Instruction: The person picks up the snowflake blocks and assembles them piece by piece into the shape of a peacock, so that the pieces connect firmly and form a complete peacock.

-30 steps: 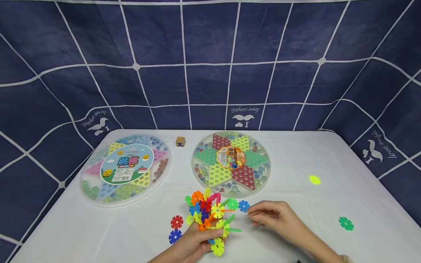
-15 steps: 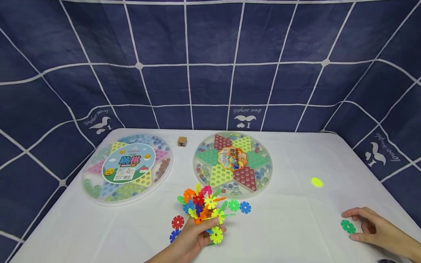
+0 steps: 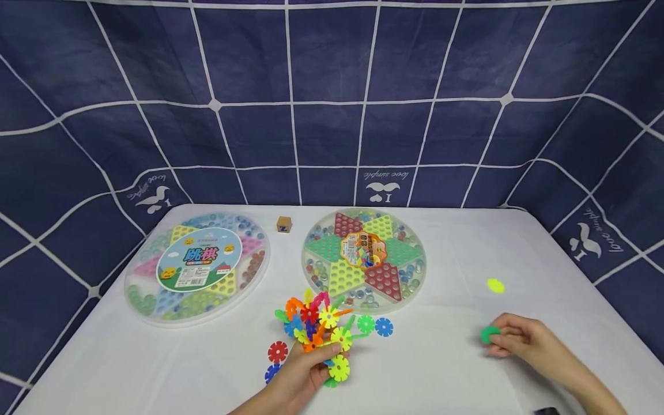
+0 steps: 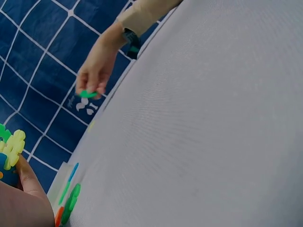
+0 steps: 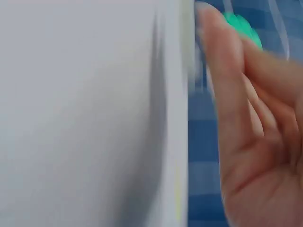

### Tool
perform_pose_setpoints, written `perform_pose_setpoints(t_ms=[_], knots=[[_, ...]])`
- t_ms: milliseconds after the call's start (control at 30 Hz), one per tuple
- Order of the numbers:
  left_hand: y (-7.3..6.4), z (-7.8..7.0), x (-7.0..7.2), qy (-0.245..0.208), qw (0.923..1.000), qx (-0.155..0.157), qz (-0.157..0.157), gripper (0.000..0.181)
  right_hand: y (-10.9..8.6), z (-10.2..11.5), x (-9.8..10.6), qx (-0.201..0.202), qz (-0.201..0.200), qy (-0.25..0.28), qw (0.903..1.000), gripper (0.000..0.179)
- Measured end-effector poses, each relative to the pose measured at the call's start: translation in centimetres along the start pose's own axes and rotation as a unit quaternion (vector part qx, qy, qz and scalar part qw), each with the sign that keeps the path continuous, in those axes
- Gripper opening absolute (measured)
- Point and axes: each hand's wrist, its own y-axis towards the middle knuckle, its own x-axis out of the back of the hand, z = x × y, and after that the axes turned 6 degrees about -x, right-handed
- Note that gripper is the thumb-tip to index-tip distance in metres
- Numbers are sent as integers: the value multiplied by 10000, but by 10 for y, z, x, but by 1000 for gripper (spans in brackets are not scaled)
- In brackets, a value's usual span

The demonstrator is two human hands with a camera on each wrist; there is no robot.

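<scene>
In the head view my left hand (image 3: 306,369) grips a cluster of joined plastic snowflake discs (image 3: 311,323) in many colours, thumb across its front. Part of that cluster and the left thumb also show at the left wrist view's edge. Off to the right, my right hand (image 3: 529,343) pinches a green snowflake disc (image 3: 490,334) between thumb and fingertips. The same green disc (image 5: 244,29) appears behind the fingers in the blurred right wrist view. A yellow disc (image 3: 495,286) lies on the table beyond the right hand.
Green (image 3: 365,324) and blue (image 3: 384,327) discs lie right of the cluster, red (image 3: 278,351) and dark blue (image 3: 272,373) ones left. Two round marble-board sets, one left (image 3: 135,311) and one central (image 3: 415,300), stand behind with a wooden letter cube (image 3: 283,225).
My right hand moved far right to the green disc, took hold of it and has carried it back leftward. The left hand and cluster shifted slightly left.
</scene>
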Motion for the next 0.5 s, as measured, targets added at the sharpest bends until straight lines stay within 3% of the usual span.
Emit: perform_pose_setpoints(t_ms=[33, 100, 167, 233, 333, 400, 500], knots=[[0, 0, 0, 33, 10000, 5, 0, 60, 11, 6, -18, 11, 283, 499, 9984, 12], [0, 0, 0, 70, 10000, 33, -5, 58, 30, 17, -57, -302, 843, 1466, 9851, 15], [1, 0, -1, 100, 9999, 20, 38, 56, 46, 29, -94, -870, 1344, 2237, 9614, 16], [1, 1, -1, 132, 9999, -12, 111, 53, 57, 39, -123, -1483, 1784, 2812, 9312, 16], [0, 4, -1, 95, 9997, -84, 225, 51, 66, 49, -152, -1950, 2179, 3343, 8960, 17], [0, 6, -2, 102, 9995, -114, 280, 50, 70, 52, -162, -2085, 2258, 3504, 8847, 17], [0, 8, -1, 131, 9992, -185, 340, 50, 72, 53, -169, -2055, 2283, 3629, 8798, 17]])
